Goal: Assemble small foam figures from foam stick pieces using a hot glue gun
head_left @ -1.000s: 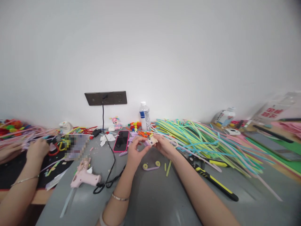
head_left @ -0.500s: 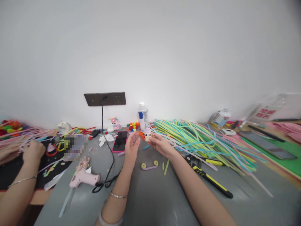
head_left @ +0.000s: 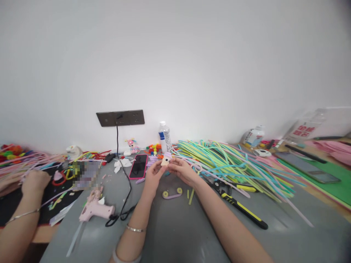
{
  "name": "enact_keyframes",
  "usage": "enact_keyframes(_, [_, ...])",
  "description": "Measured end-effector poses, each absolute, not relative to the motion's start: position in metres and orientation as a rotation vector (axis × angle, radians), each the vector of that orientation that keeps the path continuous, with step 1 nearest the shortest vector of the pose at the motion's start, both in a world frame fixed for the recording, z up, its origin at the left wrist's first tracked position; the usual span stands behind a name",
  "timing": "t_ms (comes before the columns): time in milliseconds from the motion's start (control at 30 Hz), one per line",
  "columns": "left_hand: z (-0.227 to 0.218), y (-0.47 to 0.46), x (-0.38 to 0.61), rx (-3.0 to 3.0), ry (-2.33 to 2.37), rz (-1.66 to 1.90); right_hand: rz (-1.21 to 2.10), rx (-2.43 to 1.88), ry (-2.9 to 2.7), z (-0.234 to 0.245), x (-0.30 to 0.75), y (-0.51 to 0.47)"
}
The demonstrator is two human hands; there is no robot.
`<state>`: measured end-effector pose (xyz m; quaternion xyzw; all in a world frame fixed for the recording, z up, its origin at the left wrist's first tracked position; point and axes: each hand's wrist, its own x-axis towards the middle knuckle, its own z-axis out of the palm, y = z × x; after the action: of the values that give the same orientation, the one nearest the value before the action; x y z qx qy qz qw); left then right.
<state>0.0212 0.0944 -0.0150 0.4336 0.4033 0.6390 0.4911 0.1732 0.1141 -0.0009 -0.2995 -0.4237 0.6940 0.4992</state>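
Note:
A small cream figurine (head_left: 165, 160) with dark eyes and a lilac top is held up over the grey table, in front of the bottle (head_left: 164, 137). Fingers of my left hand (head_left: 154, 173) close on its left side. My right hand (head_left: 183, 171) pinches it from the right. Below my hands lies a lilac strip with yellow-green coiled ends (head_left: 172, 194). Short yellow-green pieces (head_left: 191, 196) rest just right of it. Lilac pieces (head_left: 152, 160) lie behind my left hand.
A pink glue gun (head_left: 96, 209) and black cable (head_left: 129, 182) are at left, near a phone (head_left: 138, 167). Many pipe cleaners (head_left: 233, 164) spread right, with yellow-black pliers (head_left: 244, 210) before them. Another person's hand (head_left: 36, 182) works at far left.
My left hand has come in from beside the figurine and now grips it too. The figurine has turned, from facing me to facing sideways. The view has shifted slightly.

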Motion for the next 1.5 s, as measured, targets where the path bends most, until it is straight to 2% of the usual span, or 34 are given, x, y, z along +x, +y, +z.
enact_keyframes(300, [0.008, 0.080, 0.003, 0.830, 1.100, 1.797, 1.351, -0.733, -0.853, 0.003, 0.202, 0.134])
enact_keyframes(467, [0.010, 0.030, -0.010, 0.872, 1.182, 1.648, 1.163, -0.739, -0.839, 0.003, 0.208, 0.136])
enact_keyframes(567, [0.004, -0.001, -0.017, 0.960, 1.300, 1.440, 1.037, -0.755, -0.869, 0.005, 0.210, 0.134])
enact_keyframes(800, [-0.020, -0.039, -0.013, 0.968, 1.420, 1.349, 0.756, -0.836, -0.982, 0.012, 0.216, 0.120])
enact_keyframes(1167, [-0.024, -0.025, -0.012, 1.001, 1.545, 1.393, 0.535, -1.045, -1.160, -0.004, 0.237, 0.011])
enact_keyframes(1333, [-0.026, -0.017, -0.013, 1.197, 1.772, 1.297, 0.173, -1.339, -1.339, -0.021, 0.265, -0.057])
enact_keyframes(1500, [-0.022, -0.012, -0.023, 1.521, 1.840, 1.074, -0.059, -1.614, -1.406, -0.047, 0.320, -0.073])
